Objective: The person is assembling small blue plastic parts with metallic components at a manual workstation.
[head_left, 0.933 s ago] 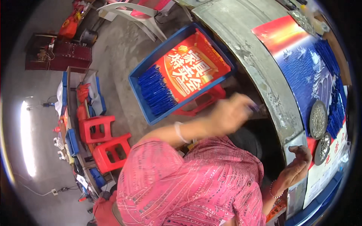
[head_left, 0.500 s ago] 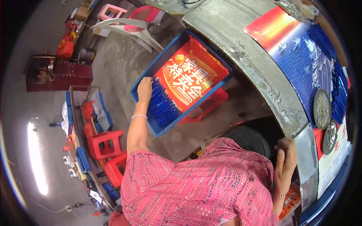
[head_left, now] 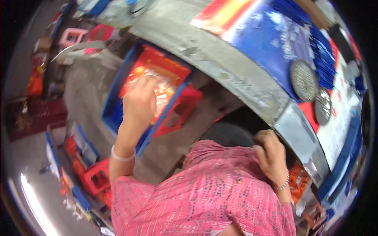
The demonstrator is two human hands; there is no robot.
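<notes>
My left hand (head_left: 139, 96) is over a blue plastic tray (head_left: 147, 142), its fingers smeared by motion. Whether anything is between them cannot be made out. Inside the tray lies a red and yellow printed sheet (head_left: 167, 67), partly covered by that hand. Thin blue stick-like pieces (head_left: 118, 114) fill the tray's near-left end. My right hand (head_left: 271, 153) hangs near the edge of the grey worktable (head_left: 232, 78), beside my dark-clothed knee (head_left: 230, 133). Its fingers are loosely bent, with the thumb apart and nothing visible in them.
On the worktable are a blue printed sheet (head_left: 256, 43), bundled blue pieces (head_left: 323, 65) and two round dishes of small metallic parts, one larger (head_left: 304, 80), one smaller (head_left: 323, 106). A red stool (head_left: 183, 108) stands under the tray. Another red stool (head_left: 94, 175) and a pale chair (head_left: 78, 47) stand leftward.
My left hand has lifted from the blue pieces at the tray's left side and come nearer, over the sheet. The view has swung, shifting the tray and table leftward.
</notes>
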